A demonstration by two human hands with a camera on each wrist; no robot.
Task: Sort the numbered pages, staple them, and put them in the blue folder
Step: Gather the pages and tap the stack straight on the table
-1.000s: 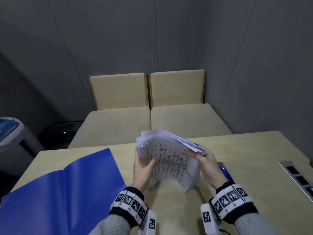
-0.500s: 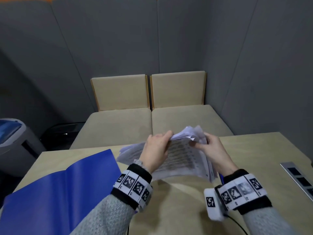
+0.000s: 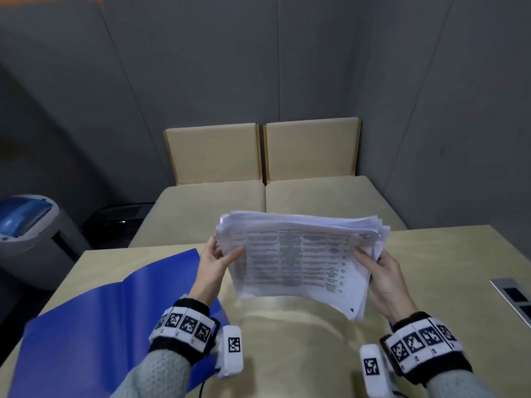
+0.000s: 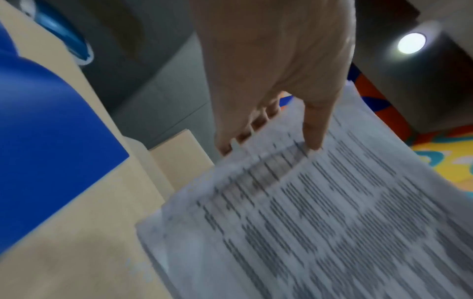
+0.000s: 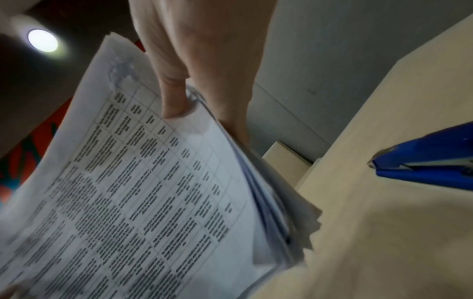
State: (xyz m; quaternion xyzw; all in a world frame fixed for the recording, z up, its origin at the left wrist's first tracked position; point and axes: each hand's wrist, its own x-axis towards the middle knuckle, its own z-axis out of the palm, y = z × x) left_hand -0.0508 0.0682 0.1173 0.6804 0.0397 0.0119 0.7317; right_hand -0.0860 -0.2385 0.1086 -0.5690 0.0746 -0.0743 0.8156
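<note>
A thick stack of printed pages [image 3: 298,259] hangs in the air above the table, turned sideways with its printed face toward me. My left hand [image 3: 218,262] grips its left edge, thumb on top and fingers behind [image 4: 281,129]. My right hand [image 3: 379,271] grips the right edge the same way [image 5: 179,101]. The blue folder [image 3: 109,323] lies open on the table at the left. A blue stapler [image 5: 430,159] lies on the table by my right hand; the head view hides it behind my right wrist.
The beige table [image 3: 431,268] has a metal socket strip [image 3: 514,297] at its right edge. Two beige seats [image 3: 264,202] stand beyond the far edge, against grey walls. A grey bin with a blue lid [image 3: 26,222] stands at the left.
The stack has been turned and lifted: it went from a bent bundle to a sideways stack facing me, and both hands shifted to hold its left and right edges.
</note>
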